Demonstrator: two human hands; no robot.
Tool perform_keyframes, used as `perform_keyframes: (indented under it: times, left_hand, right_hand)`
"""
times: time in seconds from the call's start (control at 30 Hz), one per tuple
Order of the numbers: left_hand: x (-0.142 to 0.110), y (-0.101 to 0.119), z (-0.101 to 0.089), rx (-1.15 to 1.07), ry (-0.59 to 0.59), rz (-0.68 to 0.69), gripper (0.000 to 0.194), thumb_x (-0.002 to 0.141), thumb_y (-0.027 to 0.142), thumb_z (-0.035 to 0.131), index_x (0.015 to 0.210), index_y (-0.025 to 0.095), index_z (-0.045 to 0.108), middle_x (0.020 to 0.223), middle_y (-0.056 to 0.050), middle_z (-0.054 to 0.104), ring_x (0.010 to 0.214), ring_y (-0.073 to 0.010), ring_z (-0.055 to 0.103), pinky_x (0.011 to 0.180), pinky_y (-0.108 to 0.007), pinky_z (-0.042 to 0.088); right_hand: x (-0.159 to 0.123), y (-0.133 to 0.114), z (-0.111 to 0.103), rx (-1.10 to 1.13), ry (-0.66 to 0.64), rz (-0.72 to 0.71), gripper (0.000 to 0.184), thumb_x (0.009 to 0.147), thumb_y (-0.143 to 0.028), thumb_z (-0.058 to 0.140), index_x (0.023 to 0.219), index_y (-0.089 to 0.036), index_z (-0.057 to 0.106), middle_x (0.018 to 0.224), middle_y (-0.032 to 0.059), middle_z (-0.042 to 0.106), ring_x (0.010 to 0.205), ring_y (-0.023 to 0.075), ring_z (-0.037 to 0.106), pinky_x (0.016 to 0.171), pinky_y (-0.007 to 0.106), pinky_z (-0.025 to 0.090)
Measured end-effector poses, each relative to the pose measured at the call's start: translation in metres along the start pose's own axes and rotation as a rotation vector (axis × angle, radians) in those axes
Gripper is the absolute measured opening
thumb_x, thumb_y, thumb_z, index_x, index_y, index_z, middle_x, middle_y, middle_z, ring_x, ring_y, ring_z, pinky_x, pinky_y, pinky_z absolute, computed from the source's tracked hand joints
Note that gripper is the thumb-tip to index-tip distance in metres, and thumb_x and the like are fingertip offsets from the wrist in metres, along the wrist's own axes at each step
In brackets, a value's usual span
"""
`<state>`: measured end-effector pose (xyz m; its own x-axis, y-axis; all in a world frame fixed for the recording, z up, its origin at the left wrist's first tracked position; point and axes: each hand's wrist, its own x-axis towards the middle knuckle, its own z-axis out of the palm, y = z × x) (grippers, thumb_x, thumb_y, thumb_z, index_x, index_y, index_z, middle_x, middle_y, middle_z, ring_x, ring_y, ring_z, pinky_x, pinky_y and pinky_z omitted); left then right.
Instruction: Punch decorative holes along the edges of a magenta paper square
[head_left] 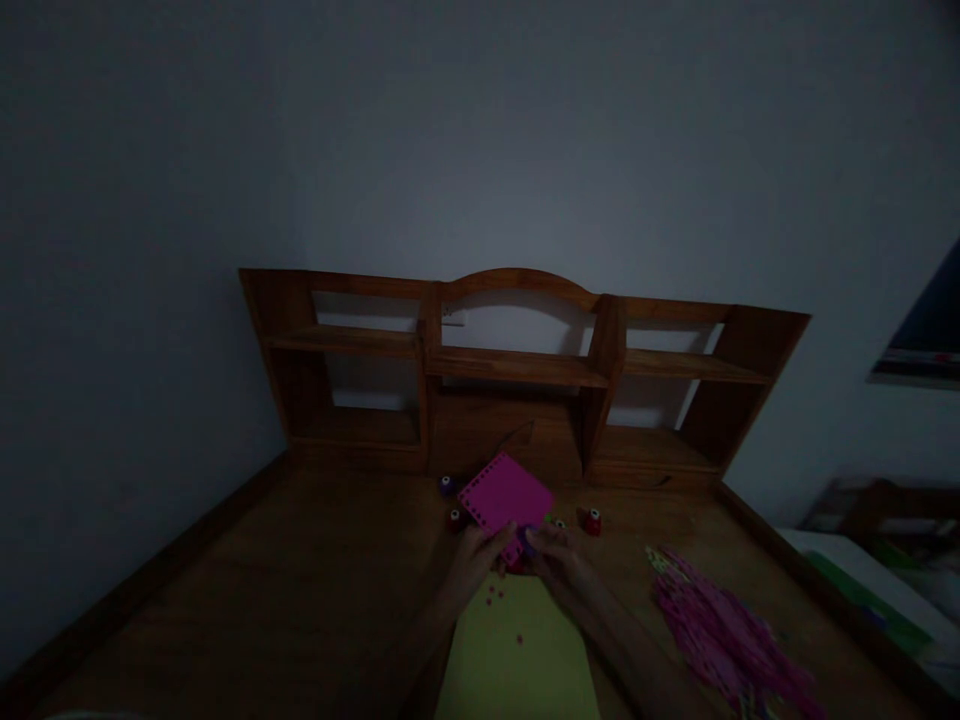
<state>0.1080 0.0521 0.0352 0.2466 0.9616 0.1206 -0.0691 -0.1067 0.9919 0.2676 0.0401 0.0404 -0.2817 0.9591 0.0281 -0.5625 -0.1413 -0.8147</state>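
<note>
A bright pink sheet with a row of small holes along its left edge is tilted up over the table. My left hand pinches its lower edge. In my right hand is a small purple craft punch, set against the sheet's lower right corner. Something red shows just under the sheet, partly hidden. Below my hands lies a yellow sheet, with several tiny pink cut-outs scattered on it.
Around the pink sheet stand similar small punches: a purple one, a red one and another red one. A heap of pink strips lies to the right. A wooden shelf unit stands along the table's back.
</note>
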Motion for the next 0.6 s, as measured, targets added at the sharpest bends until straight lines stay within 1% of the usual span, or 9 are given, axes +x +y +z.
perform_keyframes:
  times: [0.1, 0.2, 0.33, 0.43, 0.5, 0.6]
  left_hand:
    - [-0.002, 0.002, 0.001, -0.022, -0.023, 0.031, 0.046, 0.080, 0.059, 0.059, 0.071, 0.014, 0.060, 0.057, 0.000, 0.053, 0.050, -0.0124, 0.046, 0.048, -0.024, 0.037]
    - [-0.005, 0.005, 0.003, -0.043, -0.011, 0.040, 0.043, 0.079, 0.057, 0.061, 0.079, 0.014, 0.061, 0.061, 0.000, 0.056, 0.050, -0.0122, 0.048, 0.048, -0.024, 0.038]
    - [-0.009, 0.010, 0.006, -0.040, 0.076, -0.007, 0.046, 0.075, 0.058, 0.065, 0.089, 0.015, 0.063, 0.068, -0.002, 0.062, 0.052, -0.0135, 0.051, 0.048, -0.025, 0.040]
    - [-0.009, 0.011, 0.005, -0.083, 0.125, -0.025, 0.050, 0.071, 0.059, 0.067, 0.095, 0.015, 0.064, 0.073, -0.004, 0.066, 0.057, -0.0161, 0.055, 0.050, -0.026, 0.042]
    - [-0.009, 0.012, 0.004, -0.118, 0.138, -0.023, 0.051, 0.069, 0.059, 0.070, 0.095, 0.015, 0.066, 0.074, -0.004, 0.067, 0.063, -0.0186, 0.058, 0.054, -0.027, 0.044]
    - [-0.009, 0.014, 0.003, -0.164, 0.182, -0.009, 0.053, 0.066, 0.058, 0.072, 0.097, 0.015, 0.067, 0.077, -0.006, 0.069, 0.072, -0.0220, 0.062, 0.063, -0.030, 0.047]
  right_hand:
    - [-0.002, -0.004, 0.005, -0.042, -0.019, -0.010, 0.028, 0.067, -0.025, 0.082, 0.091, -0.015, 0.074, 0.092, 0.0090, 0.072, 0.081, 0.0207, 0.066, 0.075, 0.032, 0.050]
    - [-0.003, -0.007, 0.006, -0.062, -0.026, -0.024, 0.027, 0.067, -0.024, 0.082, 0.091, -0.016, 0.074, 0.092, 0.0085, 0.072, 0.078, 0.0203, 0.066, 0.072, 0.032, 0.050]
    - [-0.002, -0.004, -0.001, -0.109, -0.028, 0.008, 0.021, 0.067, -0.025, 0.082, 0.084, -0.015, 0.074, 0.085, 0.0067, 0.071, 0.070, 0.0161, 0.062, 0.067, 0.028, 0.047]
    - [-0.002, -0.002, -0.007, -0.158, -0.060, 0.029, 0.019, 0.071, -0.028, 0.079, 0.085, -0.015, 0.074, 0.079, 0.0044, 0.069, 0.064, 0.0129, 0.058, 0.062, 0.025, 0.043]
    - [-0.004, -0.003, -0.009, -0.200, -0.088, 0.023, 0.019, 0.073, -0.029, 0.078, 0.086, -0.016, 0.073, 0.076, 0.0024, 0.068, 0.060, 0.0110, 0.055, 0.058, 0.024, 0.041]
    - [-0.007, -0.008, -0.011, -0.288, -0.115, 0.030, 0.022, 0.069, -0.027, 0.081, 0.088, -0.017, 0.073, 0.076, 0.0007, 0.067, 0.057, 0.0083, 0.052, 0.055, 0.022, 0.038]
